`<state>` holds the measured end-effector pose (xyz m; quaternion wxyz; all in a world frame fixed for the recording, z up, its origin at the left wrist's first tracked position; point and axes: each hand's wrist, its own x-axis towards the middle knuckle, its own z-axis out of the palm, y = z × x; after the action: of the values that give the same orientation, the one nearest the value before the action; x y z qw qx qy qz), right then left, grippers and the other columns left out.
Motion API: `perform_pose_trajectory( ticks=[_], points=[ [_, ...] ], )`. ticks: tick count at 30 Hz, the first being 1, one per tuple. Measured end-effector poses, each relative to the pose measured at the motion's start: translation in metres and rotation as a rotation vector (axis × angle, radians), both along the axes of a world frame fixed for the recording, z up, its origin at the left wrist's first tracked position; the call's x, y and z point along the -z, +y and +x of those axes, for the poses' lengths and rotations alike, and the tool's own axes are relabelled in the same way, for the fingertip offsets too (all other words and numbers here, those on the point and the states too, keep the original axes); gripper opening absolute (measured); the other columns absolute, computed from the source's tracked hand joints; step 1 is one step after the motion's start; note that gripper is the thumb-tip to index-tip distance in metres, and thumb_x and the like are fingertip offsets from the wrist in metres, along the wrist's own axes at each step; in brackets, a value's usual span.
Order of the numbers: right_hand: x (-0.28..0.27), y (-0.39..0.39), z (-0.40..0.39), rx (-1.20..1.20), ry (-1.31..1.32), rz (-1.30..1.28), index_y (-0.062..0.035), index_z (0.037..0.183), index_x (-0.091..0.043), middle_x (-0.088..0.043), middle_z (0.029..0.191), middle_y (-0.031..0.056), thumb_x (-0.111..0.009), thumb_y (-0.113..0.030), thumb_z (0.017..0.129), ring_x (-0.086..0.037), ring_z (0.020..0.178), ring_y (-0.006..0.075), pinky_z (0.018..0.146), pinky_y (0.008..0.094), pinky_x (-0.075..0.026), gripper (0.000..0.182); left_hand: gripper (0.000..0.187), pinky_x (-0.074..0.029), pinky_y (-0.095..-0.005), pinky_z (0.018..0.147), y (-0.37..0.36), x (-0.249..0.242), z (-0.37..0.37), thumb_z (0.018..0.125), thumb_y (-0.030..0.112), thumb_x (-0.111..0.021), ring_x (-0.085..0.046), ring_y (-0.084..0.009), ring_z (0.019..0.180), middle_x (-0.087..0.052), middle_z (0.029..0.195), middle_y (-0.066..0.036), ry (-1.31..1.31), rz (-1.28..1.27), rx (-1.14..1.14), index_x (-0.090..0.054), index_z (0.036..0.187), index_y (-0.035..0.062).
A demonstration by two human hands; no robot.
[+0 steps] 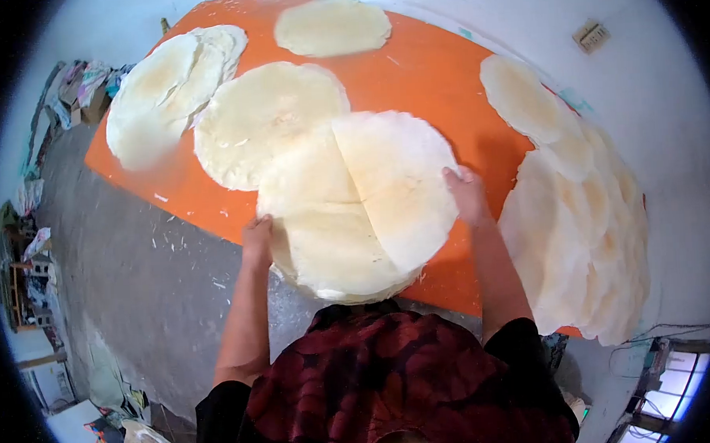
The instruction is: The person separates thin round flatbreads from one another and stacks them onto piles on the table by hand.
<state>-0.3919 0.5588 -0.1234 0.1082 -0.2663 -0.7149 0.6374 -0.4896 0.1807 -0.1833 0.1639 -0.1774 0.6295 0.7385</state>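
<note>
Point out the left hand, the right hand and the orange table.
left hand (257, 238), head view, on the back of the hand.
right hand (466, 194), head view, on the back of the hand.
orange table (412, 72), head view, on a bare patch.

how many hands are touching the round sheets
2: the left hand grips the near stack at its left edge; the right hand rests on its right edge. None hidden.

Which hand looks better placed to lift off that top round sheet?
Probably the right hand. It already lies on the edge of the top sheet, which leans to that side. The left hand sits lower, against the side of the stack.
</note>
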Motion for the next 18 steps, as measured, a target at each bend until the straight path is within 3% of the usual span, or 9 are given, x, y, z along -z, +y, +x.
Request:
perform_pose_trajectory(
  ticks=[1, 5, 9, 10, 13, 15, 17, 18],
  points=[
    [-0.024, 0.006, 0.005, 0.064, 0.0, 0.01, 0.002, 0.088, -0.058, -0.058, 0.074, 0.0012, -0.054, -0.017, 0.081, -0.051, 0.065, 0.0073, 0.058, 0.0237, -0.043, 0.021, 0.012, -0.041, -0.0246, 0.053, -0.001, -0.004, 0.0, 0.081, 0.01, -0.05, -0.05, -0.0099, 0.059, -0.055, 0.068, -0.001, 0.011, -0.021, 0.01, -0.058, 0.078, 0.0018],
    [-0.014, 0.101, 0.032, 0.139, -0.071, 0.14, -0.0002, 0.08, -0.058, -0.054, 0.068, -0.0005, -0.056, -0.019, 0.079, -0.047, 0.058, 0.0075, 0.053, 0.024, -0.039, 0.018, 0.012, -0.039, -0.0239, 0.051, -0.012, 0.007, -0.005, 0.079, 0.011, -0.051, -0.047, -0.0088, 0.056, -0.049, 0.062, 0.002, 0.048, -0.054, 0.137, -0.056, 0.071, 0.005],
    [-0.026, 0.177, 0.061, 0.333, -0.174, 0.334, -0.0003, 0.071, -0.057, -0.049, 0.061, 0.0001, -0.061, -0.019, 0.074, -0.043, 0.054, 0.0084, 0.051, 0.0264, -0.038, 0.02, 0.01, -0.038, -0.0235, 0.051, -0.005, 0.002, -0.005, 0.08, 0.009, -0.05, -0.045, -0.0085, 0.056, -0.049, 0.064, 0.002, 0.026, -0.093, 0.055, -0.055, 0.072, 0.0056],
    [-0.037, 0.188, 0.064, 0.319, -0.339, 0.386, 0.0019, 0.072, -0.055, -0.054, 0.064, 0.0081, -0.06, -0.024, 0.073, -0.051, 0.059, 0.0167, 0.057, 0.0321, -0.042, 0.027, 0.01, -0.038, -0.0234, 0.052, -0.01, 0.01, -0.008, 0.08, 0.009, -0.049, -0.045, -0.0084, 0.057, -0.049, 0.064, 0.002, 0.041, -0.118, 0.065, -0.054, 0.072, 0.0052],
    [-0.049, 0.209, 0.046, 0.222, -0.343, 0.964, 0.0036, 0.075, -0.055, -0.058, 0.075, 0.0175, -0.056, -0.028, 0.073, -0.055, 0.073, 0.0309, 0.067, 0.0398, -0.043, 0.032, 0.01, -0.038, -0.0229, 0.052, -0.014, 0.022, -0.011, 0.08, 0.009, -0.049, -0.045, -0.0082, 0.057, -0.049, 0.064, 0.002, 0.072, -0.169, 0.064, -0.054, 0.073, 0.0042],
    [-0.082, 0.208, 0.023, 0.144, -0.357, 1.036, 0.0037, 0.082, -0.056, -0.056, 0.087, 0.024, -0.052, -0.031, 0.073, -0.051, 0.087, 0.0379, 0.076, 0.0447, -0.039, 0.036, 0.01, -0.037, -0.0226, 0.053, -0.007, 0.012, -0.007, 0.081, 0.009, -0.049, -0.045, -0.0081, 0.058, -0.049, 0.064, 0.002, 0.075, -0.159, 0.04, -0.054, 0.073, 0.0036],
    [-0.108, 0.223, 0.002, 0.159, -0.217, 1.11, 0.0033, 0.084, -0.057, -0.055, 0.088, 0.0253, -0.053, -0.031, 0.074, -0.052, 0.085, 0.0379, 0.077, 0.0439, -0.04, 0.036, 0.01, -0.04, -0.0235, 0.052, -0.013, 0.023, -0.01, 0.081, 0.009, -0.049, -0.048, -0.0096, 0.058, -0.052, 0.066, 0.0, 0.077, -0.128, 0.056, -0.055, 0.076, 0.0019],
    [-0.126, 0.236, -0.003, 0.193, -0.133, 0.971, 0.0027, 0.087, -0.057, -0.055, 0.092, 0.0246, -0.052, -0.032, 0.075, -0.052, 0.086, 0.0376, 0.077, 0.0437, -0.04, 0.037, 0.011, -0.041, -0.0238, 0.052, -0.009, 0.016, -0.01, 0.081, 0.009, -0.049, -0.049, -0.0101, 0.058, -0.053, 0.067, -0.001, 0.067, -0.133, 0.047, -0.055, 0.077, 0.0015]
  ],
)
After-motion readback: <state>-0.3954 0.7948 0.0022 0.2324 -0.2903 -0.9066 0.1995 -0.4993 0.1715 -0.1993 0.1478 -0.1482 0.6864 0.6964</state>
